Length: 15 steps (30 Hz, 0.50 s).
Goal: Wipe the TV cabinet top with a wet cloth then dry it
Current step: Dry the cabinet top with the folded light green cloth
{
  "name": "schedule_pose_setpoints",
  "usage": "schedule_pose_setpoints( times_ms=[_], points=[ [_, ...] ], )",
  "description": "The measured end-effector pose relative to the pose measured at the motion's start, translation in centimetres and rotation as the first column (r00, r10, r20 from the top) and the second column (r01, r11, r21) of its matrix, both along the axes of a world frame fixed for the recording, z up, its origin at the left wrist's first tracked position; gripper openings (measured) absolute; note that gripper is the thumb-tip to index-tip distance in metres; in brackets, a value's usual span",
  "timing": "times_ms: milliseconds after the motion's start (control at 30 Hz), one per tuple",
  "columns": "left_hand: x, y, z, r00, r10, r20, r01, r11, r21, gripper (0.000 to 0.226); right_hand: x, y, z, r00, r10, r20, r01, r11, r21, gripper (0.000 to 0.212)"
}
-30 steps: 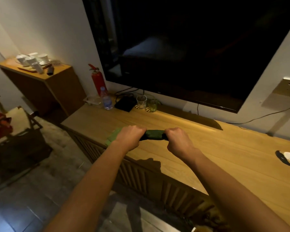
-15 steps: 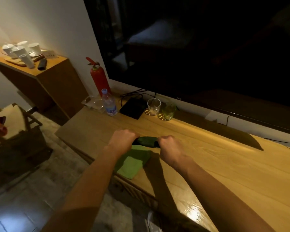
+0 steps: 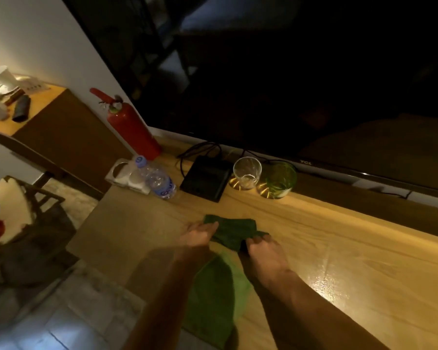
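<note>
Unrolled since a moment ago, the dark green cloth (image 3: 232, 232) now lies spread on the wooden surface (image 3: 339, 261) near its front edge. The left hand (image 3: 199, 234) presses one side with flattened fingers; the right hand (image 3: 262, 248) pinches the other. A lighter green cloth (image 3: 214, 299) overhangs the front edge.

Wooden cabinet top (image 3: 339, 248), glossy near right — dark green cloth (image 3: 232, 232) and lighter green cloth (image 3: 213, 294) at near edge; far along: bottle (image 3: 158, 179), black box (image 3: 206, 178), clear glass (image 3: 247, 173), green glass (image 3: 280, 180).
</note>
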<state>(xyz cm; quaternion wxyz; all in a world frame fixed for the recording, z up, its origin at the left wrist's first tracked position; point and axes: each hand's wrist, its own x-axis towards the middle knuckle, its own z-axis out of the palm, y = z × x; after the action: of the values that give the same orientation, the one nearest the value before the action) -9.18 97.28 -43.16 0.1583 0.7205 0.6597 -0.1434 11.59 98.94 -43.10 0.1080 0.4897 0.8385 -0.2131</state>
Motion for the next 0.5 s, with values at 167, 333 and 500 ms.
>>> schedule_pose_setpoints(
  times_ms=[167, 333, 500],
  points=[
    [-1.5, -7.7, -2.0, 0.980, -0.089, 0.177, 0.042, 0.966, 0.254, 0.058, -2.2, -6.8, -2.5, 0.995, -0.076, -0.067, 0.074, 0.997, -0.030, 0.089],
    [-1.9, -12.3, -5.3, 0.931, -0.351, 0.097, 0.330, 0.927, 0.178, 0.062, -6.0, -13.0, -4.4, 0.991, -0.131, -0.034, 0.122, 0.974, -0.191, 0.085],
    [-2.7, -12.7, -9.3, 0.941, -0.319, 0.114, 0.282, 0.924, 0.257, 0.056, -6.4, -14.7, -6.0, 0.957, -0.241, -0.162, 0.247, 0.969, 0.019, 0.073]
  ],
)
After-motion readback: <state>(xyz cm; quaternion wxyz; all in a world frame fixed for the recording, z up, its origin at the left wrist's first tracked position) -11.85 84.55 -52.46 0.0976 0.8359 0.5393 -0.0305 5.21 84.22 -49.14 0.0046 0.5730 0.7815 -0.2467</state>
